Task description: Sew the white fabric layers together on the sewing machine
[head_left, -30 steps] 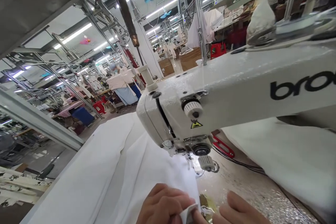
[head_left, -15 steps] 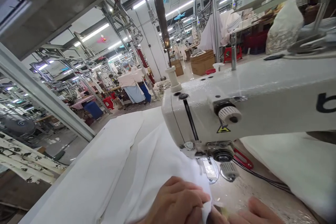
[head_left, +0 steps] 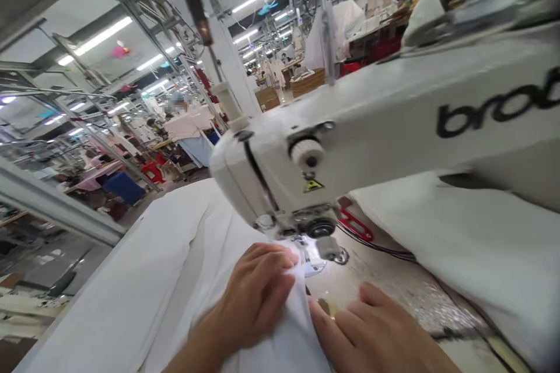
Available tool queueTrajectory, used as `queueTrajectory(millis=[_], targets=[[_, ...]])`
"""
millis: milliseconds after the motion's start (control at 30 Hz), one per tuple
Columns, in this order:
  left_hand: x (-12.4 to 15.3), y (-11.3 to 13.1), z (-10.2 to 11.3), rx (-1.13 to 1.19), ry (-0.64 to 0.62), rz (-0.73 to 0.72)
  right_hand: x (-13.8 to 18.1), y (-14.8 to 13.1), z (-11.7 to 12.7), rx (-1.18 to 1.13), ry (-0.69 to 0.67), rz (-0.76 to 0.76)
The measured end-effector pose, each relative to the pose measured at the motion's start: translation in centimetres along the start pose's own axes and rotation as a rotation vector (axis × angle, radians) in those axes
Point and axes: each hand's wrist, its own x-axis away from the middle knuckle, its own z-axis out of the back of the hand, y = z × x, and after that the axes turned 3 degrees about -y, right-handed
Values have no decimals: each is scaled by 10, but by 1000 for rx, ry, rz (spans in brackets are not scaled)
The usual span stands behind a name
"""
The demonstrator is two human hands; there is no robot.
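Observation:
White fabric [head_left: 175, 280] lies spread over the sewing table and runs under the head of a white sewing machine [head_left: 394, 122]. My left hand [head_left: 254, 297] rests on the cloth just in front of the presser foot [head_left: 312, 262], its fingers curled and pinching the fabric's edge. My right hand [head_left: 371, 332] lies beside it on the machine bed, fingers together and fairly flat, pressing down at the fabric's right edge. The needle area is partly hidden by the machine head and my left fingers.
A bundle of white cloth [head_left: 472, 245] lies under the machine arm at right. A red clip and black cable [head_left: 359, 227] sit behind the needle. Metal racks, red stools [head_left: 153, 172] and other workers' stations fill the hall behind.
Both hands have moved forward toward the presser foot with the fabric edge. The view has swung, so more of both hands shows now.

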Motion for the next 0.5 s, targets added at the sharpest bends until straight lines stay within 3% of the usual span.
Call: queueTrajectory(millis=[200,333,433,500], targets=[[-7,0,-4,-120,58,46,-2,-5,-3,3,-25,-54],[-8,0,-8,-180,0,130,0,-1,-5,-12,-16,-39],[6,2,-6,-139,-12,185,0,2,-6,-29,8,-4],[23,5,-1,2,57,326,1,-1,-5,-51,57,46]])
